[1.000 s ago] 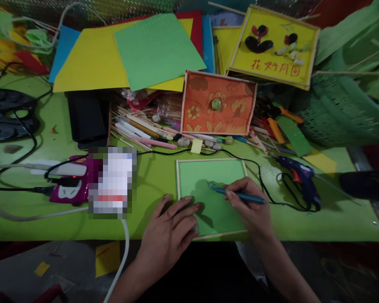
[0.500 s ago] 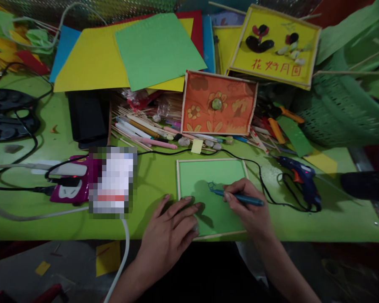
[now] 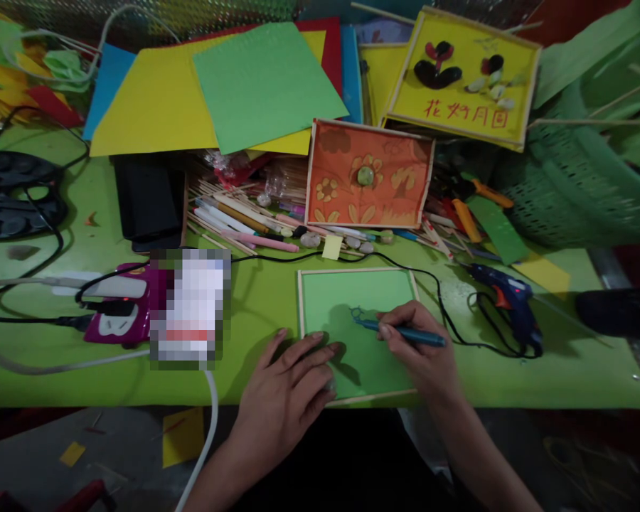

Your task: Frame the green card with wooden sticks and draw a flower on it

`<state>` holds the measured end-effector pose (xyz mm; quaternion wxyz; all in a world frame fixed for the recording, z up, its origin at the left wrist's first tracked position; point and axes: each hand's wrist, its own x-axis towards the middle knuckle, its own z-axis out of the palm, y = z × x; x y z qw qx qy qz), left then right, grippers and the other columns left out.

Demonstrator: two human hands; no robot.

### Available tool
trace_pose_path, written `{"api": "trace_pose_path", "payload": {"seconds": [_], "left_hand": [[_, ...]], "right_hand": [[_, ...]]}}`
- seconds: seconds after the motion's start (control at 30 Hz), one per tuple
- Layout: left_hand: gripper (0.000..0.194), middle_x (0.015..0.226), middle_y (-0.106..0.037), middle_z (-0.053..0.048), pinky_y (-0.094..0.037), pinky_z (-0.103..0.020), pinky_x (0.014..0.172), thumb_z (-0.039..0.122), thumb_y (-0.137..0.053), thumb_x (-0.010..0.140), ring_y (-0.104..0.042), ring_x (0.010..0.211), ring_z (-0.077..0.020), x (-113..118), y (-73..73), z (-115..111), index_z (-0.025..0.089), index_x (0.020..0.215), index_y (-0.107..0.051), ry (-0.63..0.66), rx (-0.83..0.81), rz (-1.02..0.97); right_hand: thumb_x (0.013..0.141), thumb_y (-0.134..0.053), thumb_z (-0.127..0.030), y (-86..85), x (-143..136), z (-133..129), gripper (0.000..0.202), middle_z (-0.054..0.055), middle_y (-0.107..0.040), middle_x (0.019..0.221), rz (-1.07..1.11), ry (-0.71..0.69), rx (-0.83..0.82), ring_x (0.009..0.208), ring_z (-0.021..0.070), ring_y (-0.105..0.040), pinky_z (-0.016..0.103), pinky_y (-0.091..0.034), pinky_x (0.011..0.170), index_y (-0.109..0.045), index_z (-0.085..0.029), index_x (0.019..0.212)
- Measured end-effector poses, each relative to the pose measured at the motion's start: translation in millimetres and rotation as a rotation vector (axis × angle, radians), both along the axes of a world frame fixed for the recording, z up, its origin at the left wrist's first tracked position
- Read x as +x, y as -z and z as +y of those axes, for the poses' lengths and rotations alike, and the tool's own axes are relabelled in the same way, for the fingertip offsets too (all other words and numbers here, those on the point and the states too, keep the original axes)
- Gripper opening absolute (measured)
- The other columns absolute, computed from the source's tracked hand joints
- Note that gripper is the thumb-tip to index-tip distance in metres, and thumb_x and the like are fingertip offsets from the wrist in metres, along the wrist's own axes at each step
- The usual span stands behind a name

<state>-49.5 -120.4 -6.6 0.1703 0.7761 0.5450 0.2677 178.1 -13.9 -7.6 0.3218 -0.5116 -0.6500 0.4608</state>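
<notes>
A green sheet [image 3: 373,288] with a thin pale frame round its edges lies on the green table near its front edge. My right hand [image 3: 419,348] is closed round a blue pen [image 3: 419,336], whose tip is on the sheet by a small blue drawn shape [image 3: 356,313]. Over the lower left corner of the frame rests my left hand [image 3: 293,377], its fingers spread and palm down. Part of the frame's left and lower sides is hidden beneath it.
Behind stand an orange framed picture [image 3: 341,160] and a yellow framed picture [image 3: 464,35], with pens and sticks around. A glue gun [image 3: 512,302] with its black cable lies right; a purple power strip [image 3: 141,313] left. A green basket [image 3: 560,192] is back right.
</notes>
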Motion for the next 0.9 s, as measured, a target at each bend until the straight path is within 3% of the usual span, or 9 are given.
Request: {"api": "trace_pose_path", "payload": {"seconds": [0.23, 0.4, 0.57, 0.77, 0.9], "left_hand": [[0.011, 0.133, -0.072, 0.005, -0.018, -0.039, 0.126, 0.02, -0.057, 0.1, -0.058, 0.134, -0.0171, 1, 1.1, 0, 0.025, 0.102, -0.067, 0.004, -0.013, -0.008], [0.011, 0.132, -0.073, 0.005, -0.022, -0.041, 0.125, 0.019, -0.057, 0.1, -0.059, 0.133, -0.0175, 1, -0.2, 1, 0.025, 0.102, -0.066, -0.006, -0.008, -0.013], [0.01, 0.135, -0.071, 0.005, -0.025, -0.044, 0.123, 0.019, -0.056, 0.1, -0.06, 0.133, -0.0202, -1, 0.2, 0, 0.024, 0.101, -0.065, 0.014, 0.0, -0.022], [0.011, 0.139, -0.068, 0.004, -0.031, -0.049, 0.12, 0.021, -0.054, 0.101, -0.055, 0.138, -0.0229, 0, -5.4, -3, 0.025, 0.102, -0.064, 0.014, -0.011, -0.042], [0.01, 0.14, -0.068, 0.004, -0.033, -0.051, 0.121, 0.024, -0.054, 0.102, -0.057, 0.136, -0.0239, 6, -9.9, 1, 0.025, 0.098, -0.064, 0.014, -0.003, -0.003]], "right_hand": [[0.09, -0.072, -0.031, 0.1, 1, 0, 0.012, -0.003, -0.063, 0.068, 0.038, -0.006, 0.005, 0.06, 0.0142, -0.057, 0.027, -0.044, 0.054, -0.064, -0.024, 0.085], [0.091, -0.074, -0.03, 0.1, 2, 1, 0.011, -0.001, -0.069, 0.079, 0.203, 0.14, -0.024, 0.068, 0.0136, -0.062, 0.025, -0.048, 0.06, -0.067, -0.026, 0.097], [0.089, -0.076, -0.029, -8.3, 11, 6, 0.019, 0.001, -0.071, 0.09, 0.3, 0.116, -0.046, 0.077, 0.0161, -0.065, 0.028, -0.05, 0.066, -0.069, -0.027, 0.107], [0.08, -0.084, -0.029, -30.1, 24, 22, 0.021, 0.002, -0.069, 0.092, 0.231, 0.136, 0.01, 0.074, 0.0173, -0.061, 0.03, -0.047, 0.063, -0.074, -0.027, 0.098], [0.079, -0.083, -0.035, -28.1, 16, 37, 0.017, 0.002, -0.067, 0.084, 0.284, 0.035, -0.056, 0.071, 0.0172, -0.059, 0.03, -0.046, 0.061, -0.075, -0.026, 0.091]]}}
